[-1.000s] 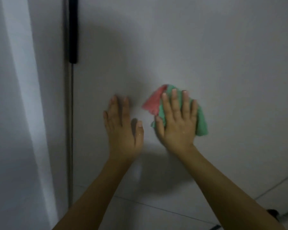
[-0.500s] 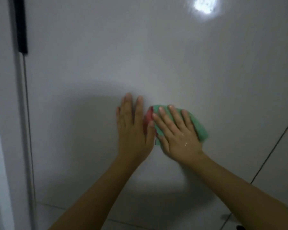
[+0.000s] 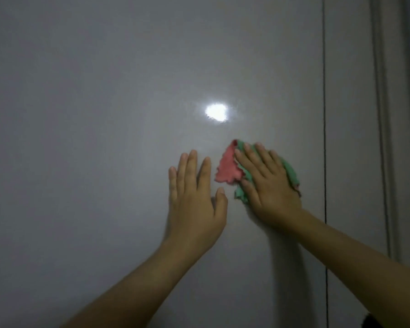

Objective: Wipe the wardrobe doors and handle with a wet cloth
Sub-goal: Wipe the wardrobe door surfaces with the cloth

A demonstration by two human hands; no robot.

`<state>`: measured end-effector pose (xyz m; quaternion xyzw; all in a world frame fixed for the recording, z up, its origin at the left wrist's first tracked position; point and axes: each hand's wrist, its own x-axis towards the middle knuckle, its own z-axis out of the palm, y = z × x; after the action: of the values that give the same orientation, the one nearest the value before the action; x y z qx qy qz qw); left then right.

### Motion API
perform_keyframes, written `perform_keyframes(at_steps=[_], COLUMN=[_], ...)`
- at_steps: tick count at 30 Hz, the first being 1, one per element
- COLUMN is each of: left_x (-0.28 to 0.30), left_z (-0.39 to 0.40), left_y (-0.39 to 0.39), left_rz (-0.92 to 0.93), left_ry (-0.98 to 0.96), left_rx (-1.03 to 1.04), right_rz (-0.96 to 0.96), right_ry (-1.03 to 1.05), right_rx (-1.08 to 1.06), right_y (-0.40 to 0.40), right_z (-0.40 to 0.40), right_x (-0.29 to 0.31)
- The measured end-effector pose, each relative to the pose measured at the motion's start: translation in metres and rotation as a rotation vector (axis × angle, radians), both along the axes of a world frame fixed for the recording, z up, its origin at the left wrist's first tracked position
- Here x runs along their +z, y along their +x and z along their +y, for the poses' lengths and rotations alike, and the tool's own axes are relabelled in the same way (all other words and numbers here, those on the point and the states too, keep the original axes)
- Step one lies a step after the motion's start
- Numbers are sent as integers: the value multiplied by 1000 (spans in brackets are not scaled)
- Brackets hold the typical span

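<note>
A glossy grey door (image 3: 81, 138) fills the frame. Center: the left hand (image 3: 194, 200) is laid flat on it, fingers straight, thumb out. Just to its right, a red & green cloth (image 3: 227, 169) is pressed to the door under the flat, spread right hand (image 3: 268, 185). A bright glare spot (image 3: 217, 111) is seen above. Far right: a dark vertical seam (image 3: 324, 114).

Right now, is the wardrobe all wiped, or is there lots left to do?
Still going. The right hand presses the pink-and-green cloth flat on the wardrobe door, and the left hand rests flat on the door beside it, touching no cloth. How much of the door is wiped, I cannot tell. The panel past the dark gap and the handle, which is out of view, may still need wiping.
</note>
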<state>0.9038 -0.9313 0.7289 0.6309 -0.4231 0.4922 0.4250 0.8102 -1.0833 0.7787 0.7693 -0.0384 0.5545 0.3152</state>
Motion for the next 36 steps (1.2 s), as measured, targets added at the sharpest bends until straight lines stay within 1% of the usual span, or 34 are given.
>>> perform_keyframes(at_steps=[1, 2, 4, 5, 6, 7, 8, 11, 12, 13, 14, 15, 16, 18, 19, 20, 21, 22, 24, 25, 26, 27, 28, 30, 31, 32, 34, 36], left_x=[1, -2, -7, -14, -27, -36, -44, -70, -75, -77, -78, -78, -79, -83, -85, -87, -86, -85, -85, -84, -85, -84, -84, -86, -86, -85, -83, -82], left_z=[-2, -5, -9, -11, -14, -17, -20, -37, -43, -48, -51, -52, -53, -58, -59, -61, -64, -66, -68, -67, -67, -67, -66, -68, -68, -67, -66, -62], left_y=[1, -2, -7, -10, -14, -17, -19, -32, -36, -39, -41, -41, -41, -42, -39, -37, -35, -34, -33, -33, -34, -34, -34, -36, -36, -34, -34, -37], left_rz=[10, -3, 12, 16, 17, 27, 41, 53, 61, 76, 85, 92, 97, 73, 49, 39, 26, 16, 19, 21, 28, 35, 42, 44, 40, 40, 58, 84], left_ry=[0, -12, 19, 39, 62, 82, 103, 120, 103, 78, 41, 11, -4, -21, -26, -42, -85, -118, -127, -119, -100, -85, -77, -74, -79, -81, -61, -1], left_rx=[20, 39, 71, 79, 86, 95, 101, 166, 177, 177, 173, 168, 163, 154, 165, 178, 190, 215, 247, 245, 240, 237, 236, 238, 240, 245, 235, 215], right_rz=[-39, -164, -416, -494, -538, -525, -459, -168, -113, -95, -128, -193, -280, -417, -452, -459, -462, -448, -287, -201, -174, -218, -301, -439, -469, -468, -405, -258], right_ry=[60, 151, 432, 508, 516, 496, 442, 140, 69, 50, 43, 64, 137, 362, 462, 494, 456, 375, 174, 121, 104, 138, 226, 501, 598, 643, 653, 529], right_rx=[-13, -28, 21, 35, 28, 26, 28, 19, 14, 9, 7, 6, 3, 4, 19, 21, 5, 8, 35, 29, 10, -4, -12, -30, -29, -33, -41, -49], right_y=[-10, -21, -33, -30, -24, -14, -5, 5, 1, -4, -11, -17, -24, -47, -51, -49, -42, -36, -38, -47, -59, -69, -78, -95, -97, -93, -84, -75], right_z=[-14, -30, -47, -44, -36, -26, -16, 0, -6, -10, -18, -29, -42, -68, -72, -70, -67, -64, -64, -72, -84, -96, -110, -129, -130, -124, -107, -92], right_x=[9, 18, 37, 37, 24, 12, -3, -68, -76, -73, -63, -48, -32, 0, 5, 1, -9, -25, -63, -72, -72, -63, -50, -26, -22, -24, -48, -95])
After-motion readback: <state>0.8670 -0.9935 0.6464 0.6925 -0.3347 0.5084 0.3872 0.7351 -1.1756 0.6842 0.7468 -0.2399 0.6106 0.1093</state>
